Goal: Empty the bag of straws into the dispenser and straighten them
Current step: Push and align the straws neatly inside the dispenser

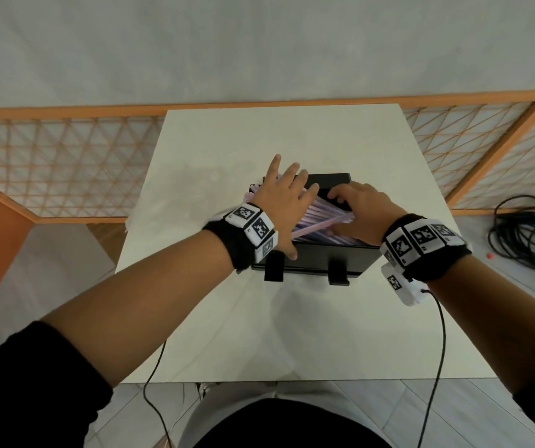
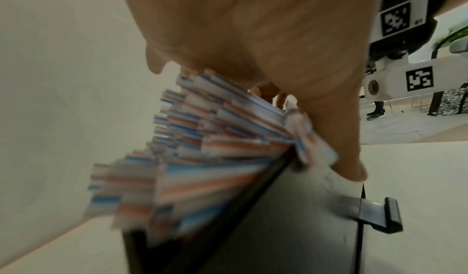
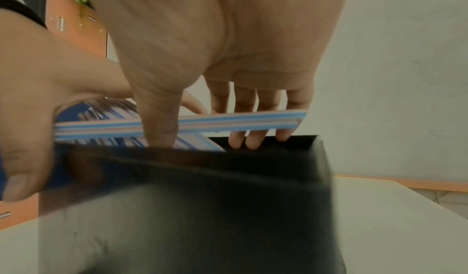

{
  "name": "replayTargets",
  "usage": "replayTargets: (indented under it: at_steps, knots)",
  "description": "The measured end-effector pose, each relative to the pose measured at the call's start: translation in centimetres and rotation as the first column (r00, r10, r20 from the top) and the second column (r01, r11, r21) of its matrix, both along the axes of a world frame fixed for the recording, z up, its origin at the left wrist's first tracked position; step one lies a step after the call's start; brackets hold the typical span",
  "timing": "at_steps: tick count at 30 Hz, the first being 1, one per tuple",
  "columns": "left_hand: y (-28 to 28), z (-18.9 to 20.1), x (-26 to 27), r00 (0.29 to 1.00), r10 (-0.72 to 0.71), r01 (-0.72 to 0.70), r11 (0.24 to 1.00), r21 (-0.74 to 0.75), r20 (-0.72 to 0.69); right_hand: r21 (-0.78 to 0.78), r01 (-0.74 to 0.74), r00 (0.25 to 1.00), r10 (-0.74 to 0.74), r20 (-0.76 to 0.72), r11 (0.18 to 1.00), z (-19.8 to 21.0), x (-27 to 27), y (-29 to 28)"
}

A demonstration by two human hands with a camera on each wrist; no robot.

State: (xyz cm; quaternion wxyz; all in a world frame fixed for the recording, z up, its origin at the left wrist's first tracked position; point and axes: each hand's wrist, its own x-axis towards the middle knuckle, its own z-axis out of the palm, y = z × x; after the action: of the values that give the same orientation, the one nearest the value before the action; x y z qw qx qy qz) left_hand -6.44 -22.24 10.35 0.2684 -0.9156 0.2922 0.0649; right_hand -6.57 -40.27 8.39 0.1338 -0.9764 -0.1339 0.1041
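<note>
No words, brand names or numbers can be read anywhere. The only markings are black-and-white square coded tags [image 1: 405,242] on the black wristbands [image 1: 434,253], bearing no legible lettering.

A lab-like recording room: bare white table [image 1: 259,334], orange lattice partition [image 1: 65,163], coiled cables [image 1: 531,240].

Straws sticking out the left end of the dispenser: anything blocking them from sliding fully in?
Nothing visible. The straws overhang the black dispenser at its left end, with the left hand lying flat across them. Past their other ends the right hand has fingertips in open space inside the box; no other object shows there.
</note>
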Motion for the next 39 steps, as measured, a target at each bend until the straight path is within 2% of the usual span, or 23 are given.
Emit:
replayTargets:
  at_steps: [6,10,12,14,18,22,28,32,35,39]
  knots:
    - [-0.8,0.1,1.6,0.983,0.012,-0.015,1.000,-0.014,-0.183,0.068,0.002,0.998,0.003,-0.062,0.998,1.2,-0.1,0.0]
    - [-0.4,0.4,2.5,0.972,-0.021,0.017,1.000,-0.018,-0.234,0.028,-0.024,0.998,0.022,0.059,0.999,1.2,-0.7,-0.9]
    - [-0.3,0.2,2.6,0.974,-0.038,0.035,0.999,-0.016,-0.222,0.082,-0.056,0.993,0.047,0.112,0.995,1.5,-1.5,-0.3]
    - [-0.4,-0.1,2.6,0.978,-0.048,0.043,0.999,-0.029,-0.201,0.113,-0.091,0.995,0.087,0.040,0.989,1.6,-2.4,0.4]
    - [-0.5,-0.5,2.3,0.981,-0.023,0.025,1.000,0.007,-0.195,-0.010,-0.212,0.969,0.209,-0.130,0.977,0.6,-3.1,1.4]
    - [-0.1,-0.5,2.5,0.979,-0.018,0.020,1.000,0.010,-0.205,0.001,-0.168,0.969,0.165,-0.182,0.986,0.1,-2.7,1.8]
    - [0.8,0.3,3.4,0.971,0.000,-0.004,1.000,-0.017,-0.238,-0.091,-0.140,0.951,0.109,-0.290,0.986,-0.9,-2.2,2.1]
    - [0.9,0.3,3.7,0.968,0.014,-0.021,0.999,-0.027,-0.251,-0.239,-0.160,0.939,0.073,-0.336,0.958,-0.9,-1.3,2.7]
    - [1.1,0.0,3.7,0.969,0.016,-0.028,0.999,-0.042,-0.248,-0.162,-0.111,0.910,0.035,-0.414,0.981,-0.7,-0.9,2.9]
    - [1.4,-1.0,3.3,0.979,-0.004,-0.007,0.998,-0.055,-0.206,-0.085,-0.073,0.900,0.029,-0.435,0.994,-0.6,-0.5,2.7]
